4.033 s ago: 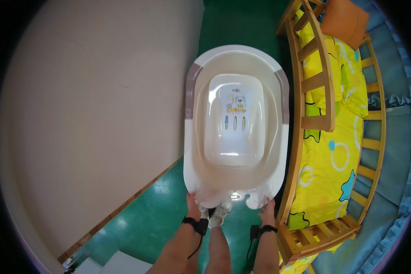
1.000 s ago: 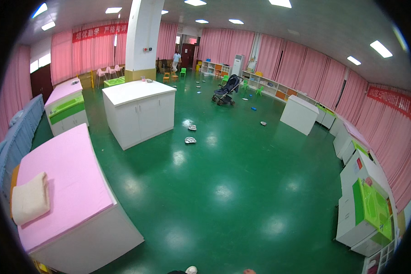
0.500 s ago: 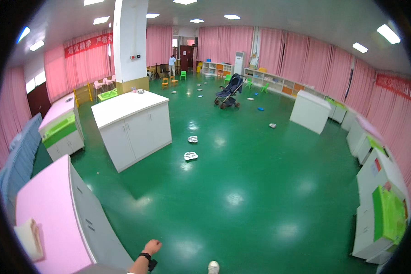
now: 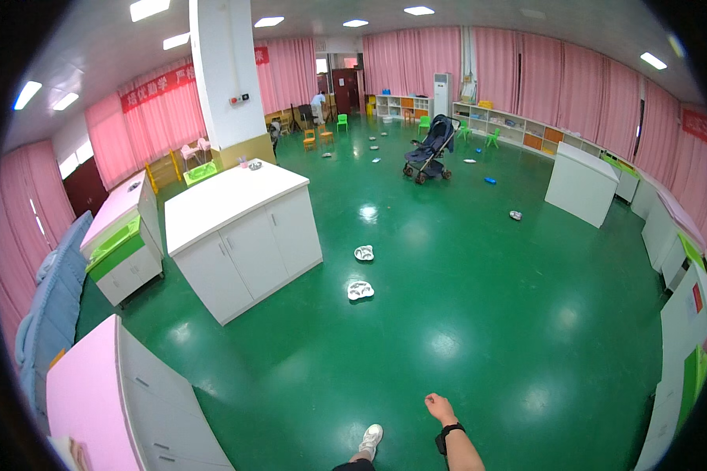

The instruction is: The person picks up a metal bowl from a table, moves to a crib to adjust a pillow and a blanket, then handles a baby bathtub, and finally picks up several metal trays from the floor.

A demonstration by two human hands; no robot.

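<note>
My right hand point(image 4: 440, 407) hangs over the green floor with its fingers loosely curled in, and I see nothing in it. A dark band point(image 4: 448, 432) wraps that wrist. My left hand is out of view. A white shoe point(image 4: 371, 439) of mine is on the floor to the left of the hand. Ahead lie two silvery compartment trays, a nearer one point(image 4: 360, 291) and a farther one point(image 4: 364, 253), both apart from my hand.
On the left stand a white counter point(image 4: 239, 196) beside a pillar point(image 4: 226, 78) and a pink-topped cabinet point(image 4: 86, 392). A dark stroller point(image 4: 434, 149), small chairs point(image 4: 309, 140) and scattered dishes are farther off. Another person point(image 4: 318, 106) bends at the back. White units line the right.
My view has moved forward and turned a little left, so the trays and counter look nearer. My left hand has gone out of view, and my right hand has come in.
</note>
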